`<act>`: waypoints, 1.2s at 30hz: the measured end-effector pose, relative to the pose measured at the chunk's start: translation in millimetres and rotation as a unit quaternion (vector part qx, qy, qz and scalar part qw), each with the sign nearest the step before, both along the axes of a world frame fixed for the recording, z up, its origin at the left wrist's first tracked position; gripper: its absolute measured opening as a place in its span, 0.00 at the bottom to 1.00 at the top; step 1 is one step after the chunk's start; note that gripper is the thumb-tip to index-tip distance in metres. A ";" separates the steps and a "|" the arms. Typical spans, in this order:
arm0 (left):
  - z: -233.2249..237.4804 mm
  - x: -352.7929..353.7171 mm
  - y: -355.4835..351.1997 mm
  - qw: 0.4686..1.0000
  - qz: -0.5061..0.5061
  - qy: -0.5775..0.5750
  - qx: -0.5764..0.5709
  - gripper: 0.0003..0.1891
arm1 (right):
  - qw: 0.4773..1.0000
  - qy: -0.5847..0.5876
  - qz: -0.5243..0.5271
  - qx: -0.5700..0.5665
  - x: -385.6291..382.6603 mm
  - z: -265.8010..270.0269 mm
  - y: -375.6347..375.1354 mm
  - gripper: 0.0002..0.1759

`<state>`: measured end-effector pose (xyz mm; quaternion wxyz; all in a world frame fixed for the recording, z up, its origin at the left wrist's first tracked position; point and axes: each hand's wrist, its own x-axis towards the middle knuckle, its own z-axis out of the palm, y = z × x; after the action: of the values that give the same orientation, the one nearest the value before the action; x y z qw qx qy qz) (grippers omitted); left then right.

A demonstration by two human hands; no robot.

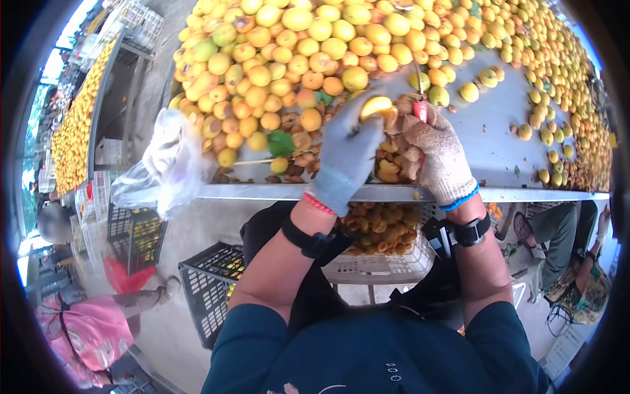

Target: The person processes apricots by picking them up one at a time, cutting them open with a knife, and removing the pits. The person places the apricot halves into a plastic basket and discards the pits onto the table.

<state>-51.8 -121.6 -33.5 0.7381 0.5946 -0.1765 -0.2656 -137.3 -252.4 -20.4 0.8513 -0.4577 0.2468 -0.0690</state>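
Observation:
My left hand (351, 141), in a grey glove, is closed on a cut apricot (377, 107), its orange flesh facing up. Close beside it, my right hand (436, 148) in a beige knit glove grips a knife (420, 111) with a red handle. The thin blade points away from me, toward the whole fruit. Both hands are over the near edge of a metal table. A heap of yellow-orange apricots (282, 72) spreads beyond them. Cut pieces and brown scraps (388, 169) lie under and between the hands.
Below the table edge (262, 192) stands a white basket (367, 266) of cut fruit halves. A plastic bag (161, 164) hangs at the left edge, above a black crate (207, 282). People are at left (85, 335) and right (574, 276). More fruit covers the table's right side.

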 end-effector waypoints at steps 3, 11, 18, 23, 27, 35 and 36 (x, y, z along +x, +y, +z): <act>-1.9 2.3 -0.4 0.989 0.000 -0.134 0.063 0.19 | 0.997 0.039 0.032 -0.052 1.7 18.4 1.5 0.10; 4.4 -2.8 2.0 0.993 -0.025 -0.089 0.069 0.18 | 0.910 0.029 -0.025 -0.412 -0.4 -9.8 -13.2 0.11; -11.0 -2.1 0.6 0.974 -0.007 -0.204 0.099 0.18 | 0.884 0.013 0.000 -0.467 2.4 -2.4 -8.9 0.14; 20.6 -2.8 20.6 0.980 -0.150 -0.103 0.079 0.17 | 0.934 0.079 -0.087 -0.338 0.6 10.4 -28.2 0.10; 39.1 -3.7 34.4 0.916 -0.269 -0.278 0.109 0.18 | 0.955 0.056 -0.110 -0.271 -17.9 22.7 -42.5 0.10; 14.7 103.8 41.8 0.876 0.035 -0.365 0.312 0.20 | 0.963 0.083 -0.078 -0.246 -33.4 31.7 -42.2 0.09; 9.3 113.9 34.5 0.841 0.052 -0.428 0.326 0.21 | 0.966 0.080 -0.076 -0.234 -32.7 32.1 -41.3 0.09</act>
<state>62.1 -87.1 -24.1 0.3655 0.8638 -0.3466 0.0120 -170.0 -293.7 11.7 0.6902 -0.6284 0.3248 -0.1525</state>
